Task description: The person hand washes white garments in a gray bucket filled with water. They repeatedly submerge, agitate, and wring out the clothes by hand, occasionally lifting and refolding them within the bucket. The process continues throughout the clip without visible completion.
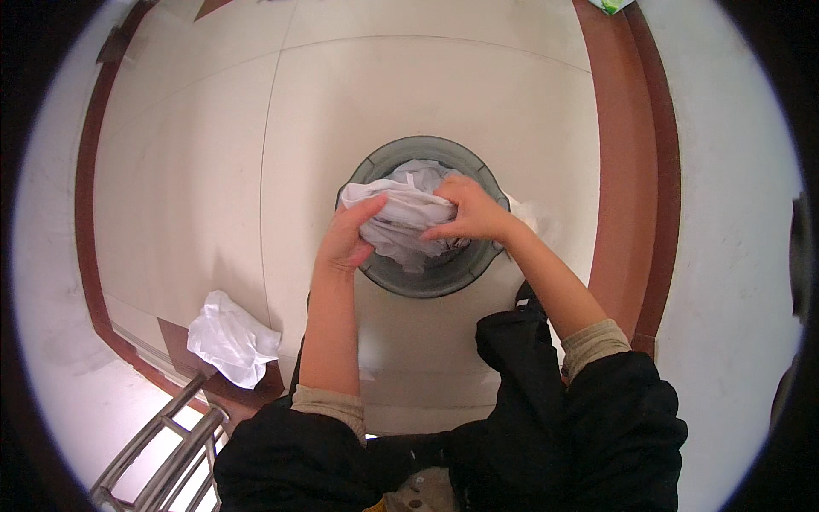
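Observation:
A bundled white cloth (406, 208) is held between my two hands above a round grey-green basin (422, 288) on the floor. My left hand (349, 237) grips the cloth's left end, thumb on top. At the other end, my right hand (470, 214) has its fingers on the cloth's upper edge, with the thumb below. Pale, thin fabric (422, 169) lies in the basin behind the bundle and partly hides its inside. The hands and cloth cover the middle of the basin.
A crumpled white plastic bag (233, 339) lies on the tiled floor at the left, beside a metal rail frame (192, 441). A pale item (528, 214) rests right of the basin. Red-brown borders (627, 179) run along the walls. A green-and-white item (611, 5) shows at the top right.

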A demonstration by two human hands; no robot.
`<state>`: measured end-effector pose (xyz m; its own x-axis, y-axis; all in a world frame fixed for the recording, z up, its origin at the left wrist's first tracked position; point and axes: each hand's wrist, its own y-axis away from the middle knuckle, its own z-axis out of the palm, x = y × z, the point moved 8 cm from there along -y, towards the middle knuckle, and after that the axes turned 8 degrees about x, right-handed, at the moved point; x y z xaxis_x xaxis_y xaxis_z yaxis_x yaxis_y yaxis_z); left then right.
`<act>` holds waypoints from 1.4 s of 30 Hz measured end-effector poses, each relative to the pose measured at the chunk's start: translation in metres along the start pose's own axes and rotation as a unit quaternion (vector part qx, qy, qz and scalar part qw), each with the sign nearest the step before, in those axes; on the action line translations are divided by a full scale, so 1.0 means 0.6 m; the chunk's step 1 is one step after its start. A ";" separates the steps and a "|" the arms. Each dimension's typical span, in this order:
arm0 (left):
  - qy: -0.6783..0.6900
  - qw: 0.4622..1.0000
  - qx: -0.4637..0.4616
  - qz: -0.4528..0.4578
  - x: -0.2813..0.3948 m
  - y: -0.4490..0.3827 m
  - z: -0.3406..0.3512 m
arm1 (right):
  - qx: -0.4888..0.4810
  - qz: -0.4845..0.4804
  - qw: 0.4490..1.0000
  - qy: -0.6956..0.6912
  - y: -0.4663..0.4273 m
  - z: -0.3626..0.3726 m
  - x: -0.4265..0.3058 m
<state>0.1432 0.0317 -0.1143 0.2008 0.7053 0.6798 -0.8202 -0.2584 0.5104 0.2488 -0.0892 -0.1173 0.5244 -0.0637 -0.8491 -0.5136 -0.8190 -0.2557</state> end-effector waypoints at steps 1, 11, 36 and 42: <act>0.037 0.999 0.014 0.003 -0.001 0.001 -0.010 | 0.008 -0.074 0.995 0.070 0.000 -0.006 -0.013; 0.369 0.920 -0.067 -0.115 -0.187 -0.080 -0.074 | 0.112 -0.018 0.993 -0.040 0.008 0.061 -0.146; 0.156 0.958 0.071 -0.228 -0.149 -0.008 0.081 | 0.085 0.331 0.929 0.144 -0.015 -0.041 0.070; -0.161 0.983 0.055 -0.064 -0.055 -0.009 0.014 | -0.083 0.354 0.888 -0.282 0.017 -0.027 0.064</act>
<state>0.1456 0.0043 -0.1349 0.4720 0.4950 0.7295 -0.7185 -0.2635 0.6437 0.2747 -0.1089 -0.1450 -0.3381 -0.3386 -0.8781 -0.4472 -0.7632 0.4664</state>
